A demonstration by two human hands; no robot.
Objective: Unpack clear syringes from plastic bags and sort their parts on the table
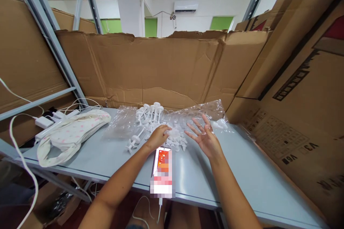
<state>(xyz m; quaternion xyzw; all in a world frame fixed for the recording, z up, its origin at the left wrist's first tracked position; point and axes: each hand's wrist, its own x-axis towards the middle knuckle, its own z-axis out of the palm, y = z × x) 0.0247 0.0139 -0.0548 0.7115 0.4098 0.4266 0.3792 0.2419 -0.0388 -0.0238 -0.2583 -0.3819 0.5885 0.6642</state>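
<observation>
My left hand [159, 137] reaches to the left edge of a heap of small white plastic parts [177, 137]. Its fingers are bent and drawn together at the heap; whatever lies between the fingertips is too small to make out. To the right of the heap, my right hand [205, 139] is raised palm up, fingers spread, with nothing in it. Several white plastic plunger-like pieces with round ends [153, 111] lie behind the left hand, and more of them [135, 140] rest to its left. A lit phone [162, 168] lies in front, between my forearms.
Clear plastic bags lie left [122, 123] and behind right [206, 109] of the parts. A pale spotted cloth bag [77, 132] and white power strips [53, 127] sit on the left. Cardboard [156, 64] walls the grey table [242, 171]. A charging cable [160, 204] hangs from the phone.
</observation>
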